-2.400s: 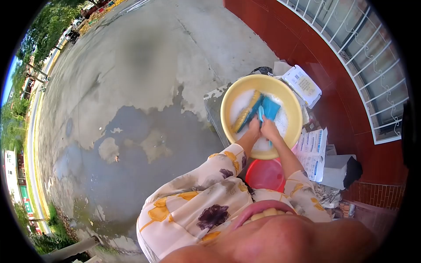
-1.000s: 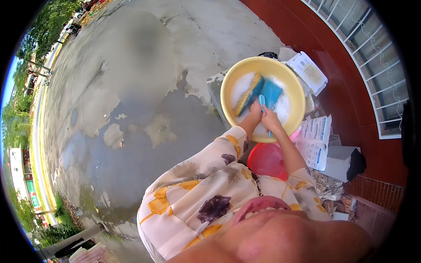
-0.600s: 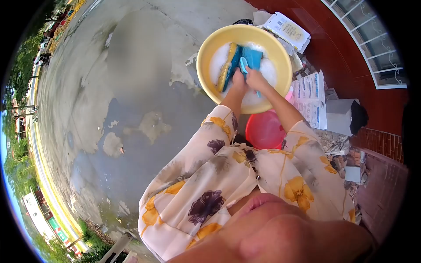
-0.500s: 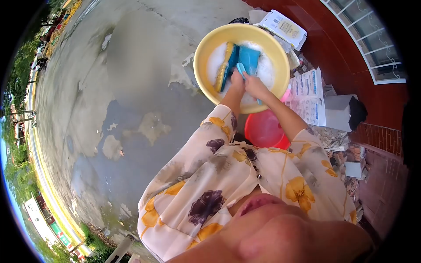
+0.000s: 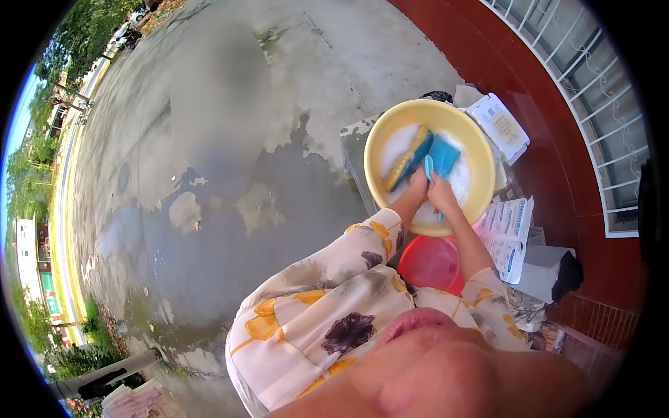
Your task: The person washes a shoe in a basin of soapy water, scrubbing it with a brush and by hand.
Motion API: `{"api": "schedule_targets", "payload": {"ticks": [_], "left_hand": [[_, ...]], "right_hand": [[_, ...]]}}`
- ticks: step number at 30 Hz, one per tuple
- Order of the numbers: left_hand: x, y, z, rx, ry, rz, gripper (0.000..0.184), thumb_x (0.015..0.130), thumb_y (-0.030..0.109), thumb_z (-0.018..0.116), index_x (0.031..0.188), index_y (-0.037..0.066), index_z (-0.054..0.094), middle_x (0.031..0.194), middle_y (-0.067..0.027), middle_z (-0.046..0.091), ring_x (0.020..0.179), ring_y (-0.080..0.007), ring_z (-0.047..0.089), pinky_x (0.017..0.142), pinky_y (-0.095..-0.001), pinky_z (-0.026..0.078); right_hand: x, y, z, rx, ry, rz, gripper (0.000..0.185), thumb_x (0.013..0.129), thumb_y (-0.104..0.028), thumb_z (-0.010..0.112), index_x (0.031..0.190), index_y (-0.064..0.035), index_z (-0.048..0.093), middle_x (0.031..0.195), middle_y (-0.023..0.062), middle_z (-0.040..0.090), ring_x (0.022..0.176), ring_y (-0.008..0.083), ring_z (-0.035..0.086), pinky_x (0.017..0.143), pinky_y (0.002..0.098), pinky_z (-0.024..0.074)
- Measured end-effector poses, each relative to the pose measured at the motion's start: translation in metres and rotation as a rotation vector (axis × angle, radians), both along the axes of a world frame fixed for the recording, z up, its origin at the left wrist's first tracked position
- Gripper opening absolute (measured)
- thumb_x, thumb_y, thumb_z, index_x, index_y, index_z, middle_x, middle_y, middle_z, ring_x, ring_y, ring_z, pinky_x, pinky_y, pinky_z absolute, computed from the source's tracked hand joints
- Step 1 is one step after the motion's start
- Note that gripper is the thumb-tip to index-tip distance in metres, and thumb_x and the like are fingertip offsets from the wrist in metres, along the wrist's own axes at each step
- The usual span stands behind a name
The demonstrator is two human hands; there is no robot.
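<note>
A yellow basin (image 5: pixel 483 155) holds white suds. In it a blue-and-yellow slipper (image 5: pixel 411 157) stands tilted on its side, its broad teal part (image 5: pixel 444 156) facing right. My left hand (image 5: pixel 418 184) is closed at the slipper's near end, its fingertips partly hidden. Close beside it, my right hand (image 5: pixel 442 195) is wrapped round a light blue brush (image 5: pixel 428 166). The brush's upper end reaches the slipper, and its bristles cannot be made out. Both hands are over the basin's near half.
Below the basin sits a red basin (image 5: pixel 431 266). To the right are a white carton (image 5: pixel 499 128), a printed paper sheet (image 5: pixel 507 233) and a grey box (image 5: pixel 543 270) by the red wall (image 5: pixel 557 181). Wet concrete (image 5: pixel 279 188) spreads left.
The view has shifted, so the basin and both hands appear lower and further right. Both hands keep their hold, and the slipper stays in the basin.
</note>
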State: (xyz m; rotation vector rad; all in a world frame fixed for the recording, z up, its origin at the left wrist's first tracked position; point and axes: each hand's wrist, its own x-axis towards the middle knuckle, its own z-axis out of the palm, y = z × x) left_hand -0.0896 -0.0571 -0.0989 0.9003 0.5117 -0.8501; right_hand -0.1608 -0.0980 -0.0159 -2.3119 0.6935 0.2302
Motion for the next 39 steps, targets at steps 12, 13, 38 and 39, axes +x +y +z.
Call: {"api": "schedule_targets", "payload": {"ticks": [12,13,38,39], "left_hand": [[-0.030,0.059,0.096,0.830,-1.038,-0.549,0.065,0.071,0.026,0.069,0.124,-0.001,0.043,0.122,-0.0233,0.049,0.114,-0.0370,0.045,0.093,-0.0453,0.039],[-0.033,0.058,0.105,0.901,-1.288,-0.513,0.066,0.066,0.021,0.071,0.123,0.000,0.043,0.120,-0.0234,0.048,0.113,-0.0396,0.044,0.091,-0.0476,0.040],[0.050,0.052,0.133,0.737,-1.295,-0.161,0.036,0.079,0.031,0.061,0.088,-0.004,0.066,0.083,-0.0252,0.065,0.083,-0.0389,0.064,0.077,-0.0449,0.048],[0.065,0.051,0.117,0.715,-1.236,-0.125,0.036,0.076,0.030,0.065,0.092,-0.002,0.066,0.083,-0.0193,0.067,0.081,-0.0313,0.066,0.076,-0.0410,0.049]], "right_hand": [[-0.016,-0.052,-0.002,0.519,-0.366,-0.609,0.033,0.093,-0.016,0.038,0.123,-0.0069,0.048,0.061,0.0076,0.049,0.037,0.0135,0.040,0.034,0.0294,0.0362],[-0.014,-0.050,-0.006,0.532,-0.353,-0.646,0.028,0.093,-0.016,0.039,0.116,-0.0038,0.049,0.061,0.0078,0.049,0.037,0.0125,0.040,0.033,0.0283,0.0341],[-0.024,-0.038,-0.003,1.040,-0.176,-0.745,0.008,0.090,-0.012,0.041,0.087,-0.0045,0.044,0.064,0.0094,0.050,0.039,0.0101,0.037,0.034,0.0271,0.0306],[-0.021,-0.032,0.001,1.041,-0.182,-0.754,0.008,0.090,-0.012,0.041,0.087,-0.0045,0.044,0.064,0.0094,0.050,0.039,0.0101,0.037,0.034,0.0271,0.0306]]}}
